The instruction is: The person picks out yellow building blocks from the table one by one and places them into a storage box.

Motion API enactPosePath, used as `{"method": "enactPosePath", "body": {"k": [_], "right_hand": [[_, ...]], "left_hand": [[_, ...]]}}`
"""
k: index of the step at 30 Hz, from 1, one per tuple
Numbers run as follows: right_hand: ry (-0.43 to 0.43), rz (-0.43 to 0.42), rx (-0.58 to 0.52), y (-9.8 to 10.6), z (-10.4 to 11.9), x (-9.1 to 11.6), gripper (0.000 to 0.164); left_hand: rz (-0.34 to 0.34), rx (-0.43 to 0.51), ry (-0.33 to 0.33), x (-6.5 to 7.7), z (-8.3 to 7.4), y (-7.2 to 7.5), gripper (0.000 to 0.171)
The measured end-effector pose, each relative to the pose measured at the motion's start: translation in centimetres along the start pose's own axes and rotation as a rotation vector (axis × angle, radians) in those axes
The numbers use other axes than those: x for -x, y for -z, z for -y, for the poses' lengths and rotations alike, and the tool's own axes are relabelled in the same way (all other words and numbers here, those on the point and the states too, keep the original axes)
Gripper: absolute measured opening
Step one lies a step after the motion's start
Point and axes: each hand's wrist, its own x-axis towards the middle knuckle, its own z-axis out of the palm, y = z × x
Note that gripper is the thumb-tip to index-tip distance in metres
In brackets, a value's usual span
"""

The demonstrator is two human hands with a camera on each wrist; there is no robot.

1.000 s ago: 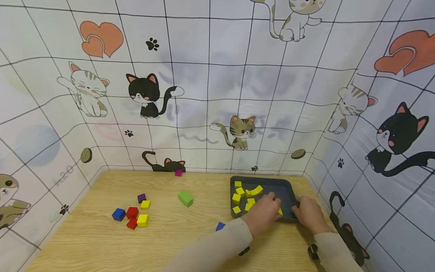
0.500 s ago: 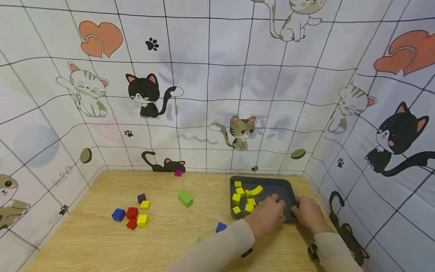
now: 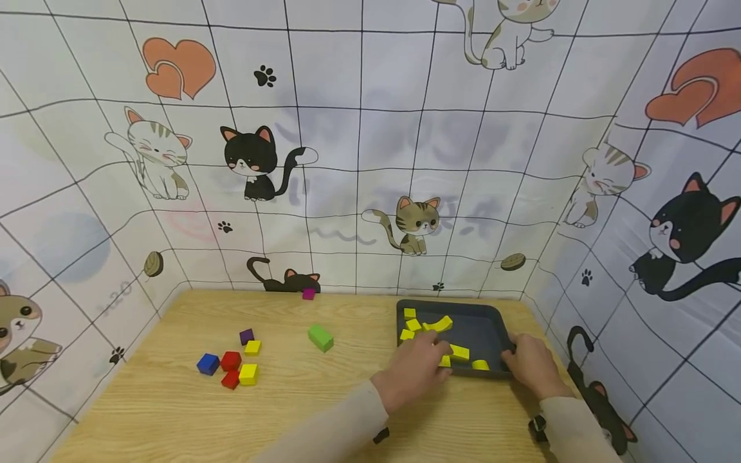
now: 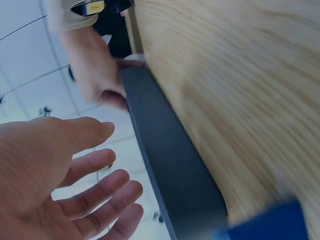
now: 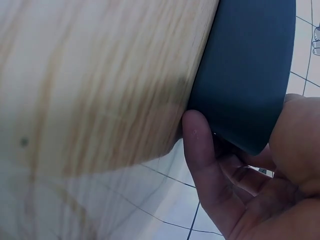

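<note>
A dark grey tray stands at the right back of the table and bears several yellow blocks. One yellow piece is curved. My left hand is over the tray's front left part and hides some blocks. In the left wrist view the left hand's fingers are loosely bent with nothing between them. My right hand holds the tray's right edge near the front corner. Its thumb and fingers lie on either side of the wall in the right wrist view.
On the left sit red blocks, a blue block, yellow blocks and a purple block. A green block lies mid-table, a magenta block at the back edge. A blue block is near the tray's front.
The left hand has moved left across the tray, uncovering yellow blocks at the front right. The left sleeve now hides the blue and green blocks in front. The right hand stays on the tray.
</note>
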Motion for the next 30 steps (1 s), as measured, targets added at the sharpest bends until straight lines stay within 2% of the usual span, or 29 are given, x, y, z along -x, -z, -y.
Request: {"method": "enactPosePath", "body": {"k": [4,7,12,15,23,30], "right_hand": [[-0.008,0.003,0.013,0.0,0.1,0.1,0.053],[-0.008,0.005,0.023,-0.1,0.1,0.1,0.053],[-0.018,0.009,0.032,-0.1,0.1,0.0,0.054],[-0.028,0.008,0.033,-0.1,0.1,-0.1,0.053],[-0.004,-0.011,0.050,0.1,0.4,0.0,0.052],[-0.002,-0.006,0.049,0.1,0.5,0.0,0.052]], "left_hand": [[-0.033,0.030,0.037,2.4,2.2,1.2,0.033],[-0.051,0.075,0.095,4.8,4.4,2.0,0.033],[-0.077,0.095,0.265,9.1,8.3,3.2,0.032],[-0.082,0.081,0.351,11.4,10.2,3.8,0.032],[-0.154,0.017,0.496,16.7,14.1,5.8,0.033],[-0.173,-0.050,0.569,20.7,17.2,7.2,0.032]]}}
